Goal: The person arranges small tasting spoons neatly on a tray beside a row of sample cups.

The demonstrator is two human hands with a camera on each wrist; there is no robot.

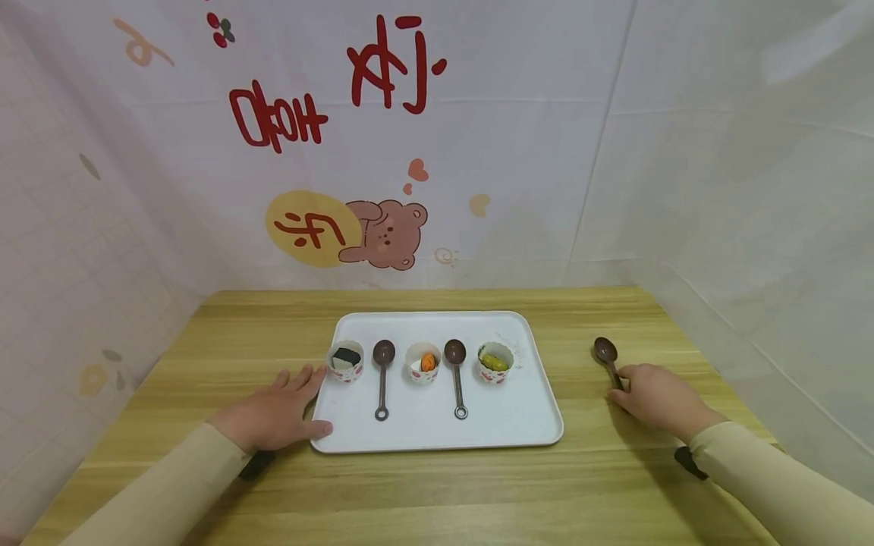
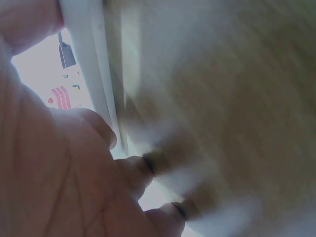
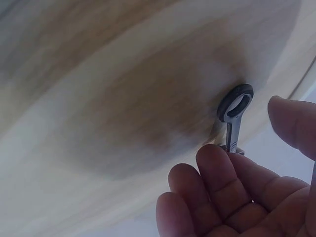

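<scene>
At the left edge of a white tray [image 1: 437,435], my left hand [image 1: 273,413] lies with fingers spread along the side and the thumb over the rim. In the left wrist view the tray's edge [image 2: 91,54] runs beside the palm. On the right, my right hand [image 1: 658,398] is at the handle of a brown measuring spoon [image 1: 605,350], whose bowl points away from me. In the right wrist view, the spoon's ring end [image 3: 236,101] shows between fingers and thumb. The fingertips are close to the handle, while the thumb stands apart from it.
On the tray are paper cups holding a black-and-white piece [image 1: 347,358], an orange piece [image 1: 428,362] and a yellow-green piece [image 1: 495,362]. Two more brown spoons, a left one [image 1: 383,379] and a right one [image 1: 457,379], lie between them. A printed white curtain [image 1: 519,152] surrounds the wooden table [image 1: 410,500].
</scene>
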